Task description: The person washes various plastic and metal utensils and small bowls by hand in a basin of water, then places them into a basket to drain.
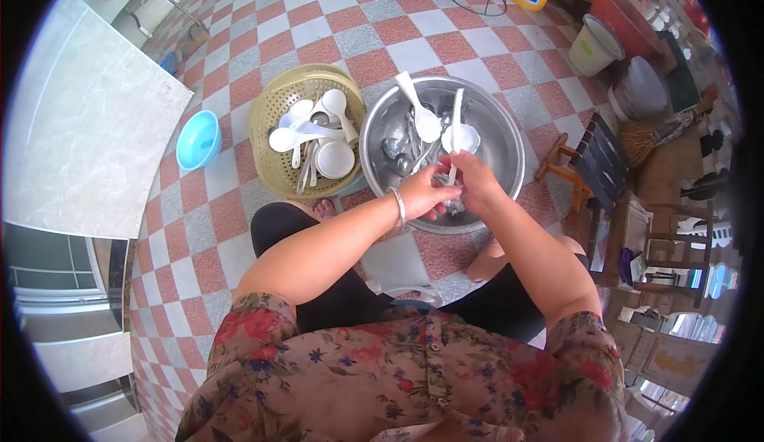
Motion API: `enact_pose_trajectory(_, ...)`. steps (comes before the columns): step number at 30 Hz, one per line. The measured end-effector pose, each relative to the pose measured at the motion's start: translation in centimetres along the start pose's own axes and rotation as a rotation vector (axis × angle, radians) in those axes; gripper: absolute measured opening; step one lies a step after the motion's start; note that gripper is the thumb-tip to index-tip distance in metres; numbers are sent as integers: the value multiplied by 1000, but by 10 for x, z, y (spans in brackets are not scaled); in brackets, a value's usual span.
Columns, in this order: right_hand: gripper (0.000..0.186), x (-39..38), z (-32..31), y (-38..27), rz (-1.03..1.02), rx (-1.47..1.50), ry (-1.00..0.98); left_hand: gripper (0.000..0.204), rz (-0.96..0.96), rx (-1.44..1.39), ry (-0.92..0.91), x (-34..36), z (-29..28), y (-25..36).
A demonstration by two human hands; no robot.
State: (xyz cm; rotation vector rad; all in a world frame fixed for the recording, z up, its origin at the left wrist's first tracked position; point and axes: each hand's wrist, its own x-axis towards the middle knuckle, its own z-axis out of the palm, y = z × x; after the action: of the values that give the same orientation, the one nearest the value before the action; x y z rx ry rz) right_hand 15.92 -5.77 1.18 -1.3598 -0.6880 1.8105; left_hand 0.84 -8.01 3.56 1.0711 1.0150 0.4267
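Observation:
Both my hands are over a large steel basin (509, 195). My right hand (475, 181) is closed around the lower part of a long white plastic utensil (457, 116), probably a spoon seen nearly edge-on. The fingers of my left hand (428, 193), a silvery bangle at its wrist, curl in at the utensil's lower end. A white rounded spoon bowl (469, 139) shows beside the shaft; whether it belongs to the same piece I cannot tell. Another white serving spoon (427, 124) leans in the basin with its handle over the far rim. Several metal spoons (403, 162) lie below, partly hidden by my hands.
Left of the basin, a yellowish perforated basket (267, 159) holds white ladles, spoons and a small white dish (335, 159). A blue bowl (199, 140) is farther left on the checkered tile floor. A folding chair (598, 162) stands at right, with buckets (595, 46) beyond.

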Motion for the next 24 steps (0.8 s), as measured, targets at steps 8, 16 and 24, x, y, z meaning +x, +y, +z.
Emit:
enact_pose_trajectory(8, 48, -21, 35, -25, -186, -120, -175, 29, 16, -201, -22, -21, -25, -13)
enact_pose_trajectory(16, 45, 33, 9, -3, -199, -482, 113, 14, -28, -690, 334, -29, -83, -47)
enact_pose_trajectory(24, 43, 41, -27, 41, -81, -1568, 176, 59, 160, -956, 487, -25, -118, -8)
